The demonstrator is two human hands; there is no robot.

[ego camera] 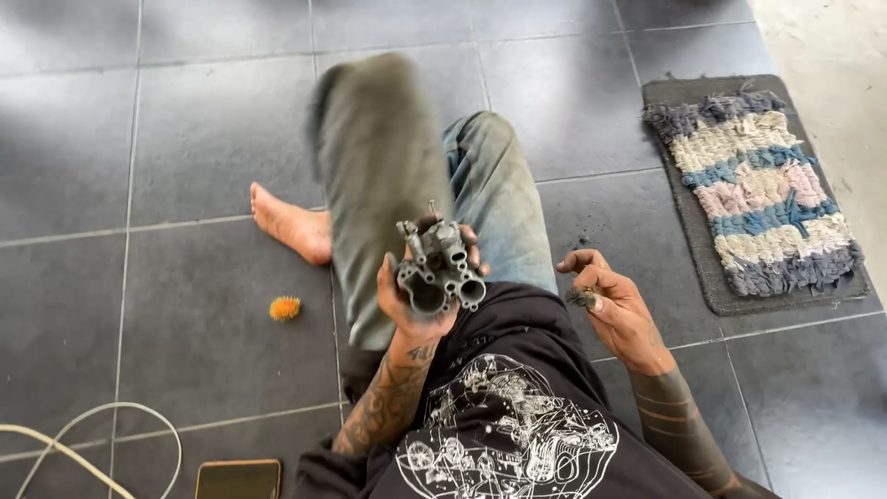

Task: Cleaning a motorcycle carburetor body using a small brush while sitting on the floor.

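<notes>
A flat phone (238, 479) lies at the near edge of the grey tiled floor (185, 139), beside a white cable (102, 434); the left hand (416, 305) has its grip clamped on a grey metal carburettor (439, 268), held upright above the lap with its round openings facing the camera; the right hand (614, 305) hovers just beside it, fingers loosely curled, pinching a small dark bit; an orange spiky ball (285, 308) rests on the floor to the left; farther off lies a striped mat (753, 189).

Striped rug (753, 189), orange brush (285, 308), phone (238, 480)
</notes>
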